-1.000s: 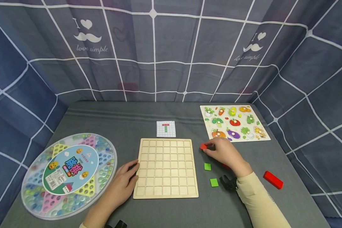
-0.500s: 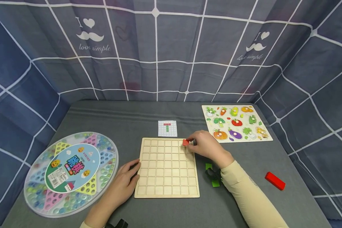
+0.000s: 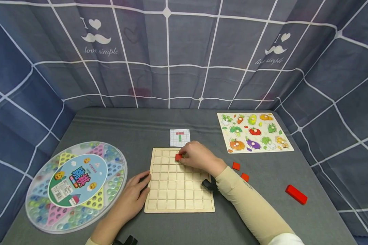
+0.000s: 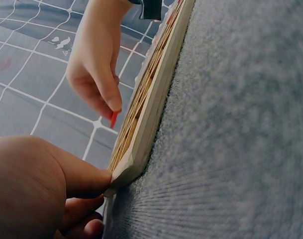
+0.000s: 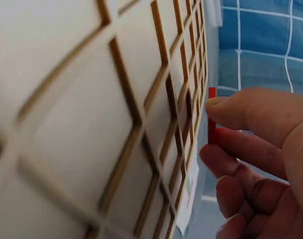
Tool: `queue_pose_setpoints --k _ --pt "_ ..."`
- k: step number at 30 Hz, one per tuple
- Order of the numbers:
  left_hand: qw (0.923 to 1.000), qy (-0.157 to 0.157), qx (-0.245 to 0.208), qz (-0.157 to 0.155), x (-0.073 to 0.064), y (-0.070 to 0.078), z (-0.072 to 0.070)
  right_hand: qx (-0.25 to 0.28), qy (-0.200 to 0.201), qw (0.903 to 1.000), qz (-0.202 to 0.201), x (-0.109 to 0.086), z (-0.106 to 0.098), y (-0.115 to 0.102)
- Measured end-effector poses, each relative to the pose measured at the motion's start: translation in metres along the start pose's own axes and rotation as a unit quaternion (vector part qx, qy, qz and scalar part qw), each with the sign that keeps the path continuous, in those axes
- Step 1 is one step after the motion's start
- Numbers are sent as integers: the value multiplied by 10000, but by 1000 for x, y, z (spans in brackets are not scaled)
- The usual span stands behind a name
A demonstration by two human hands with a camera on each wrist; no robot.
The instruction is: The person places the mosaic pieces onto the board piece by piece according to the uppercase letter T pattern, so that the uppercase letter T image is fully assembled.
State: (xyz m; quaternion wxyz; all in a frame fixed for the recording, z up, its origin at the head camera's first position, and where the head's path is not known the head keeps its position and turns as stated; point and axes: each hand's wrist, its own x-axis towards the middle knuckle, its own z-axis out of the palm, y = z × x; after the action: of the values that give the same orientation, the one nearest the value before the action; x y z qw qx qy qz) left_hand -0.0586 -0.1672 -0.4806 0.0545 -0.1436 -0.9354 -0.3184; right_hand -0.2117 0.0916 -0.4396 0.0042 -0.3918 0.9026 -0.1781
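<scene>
My right hand [image 3: 200, 157] pinches a thin red square tile [image 3: 178, 157] over the upper rows of the wooden grid board [image 3: 171, 194]. In the right wrist view the tile [image 5: 212, 115] stands on edge between thumb and fingertips, close beside the grid. My left hand [image 3: 132, 197] rests its thumb and fingertips against the board's left edge; the left wrist view shows the thumb right at the board's rim [image 4: 136, 154]. Behind the board lies a small pattern card [image 3: 180, 137] with a red and green T. Two more red tiles [image 3: 236, 166] lie right of the board, next to my forearm.
A round marble game board [image 3: 110, 217] with a blue oval label lies at the left. A vegetable puzzle board [image 3: 224, 136] is at the back right. A red rectangular block [image 3: 296, 194] sits at the far right. Grid-patterned curtains [image 3: 184, 81] surround the grey table.
My right hand has carried the red tile leftward from beside the board to over its upper rows. The forearm now hides the green tiles and uncovers two red ones. My left hand stays put.
</scene>
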Motion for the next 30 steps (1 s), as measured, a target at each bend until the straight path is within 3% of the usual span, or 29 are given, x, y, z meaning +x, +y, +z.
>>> queue_pose_setpoints --k 14,25,30 --pt "10000 -7 -2 24 1 1 0 -59 -473 9987 181 13 7 -16" --pt "10000 9 -4 64 1 1 0 114 -510 9986 -30 13 7 -15" --pt "9999 89 29 131 0 1 0 352 -430 9982 208 6 0 -12"
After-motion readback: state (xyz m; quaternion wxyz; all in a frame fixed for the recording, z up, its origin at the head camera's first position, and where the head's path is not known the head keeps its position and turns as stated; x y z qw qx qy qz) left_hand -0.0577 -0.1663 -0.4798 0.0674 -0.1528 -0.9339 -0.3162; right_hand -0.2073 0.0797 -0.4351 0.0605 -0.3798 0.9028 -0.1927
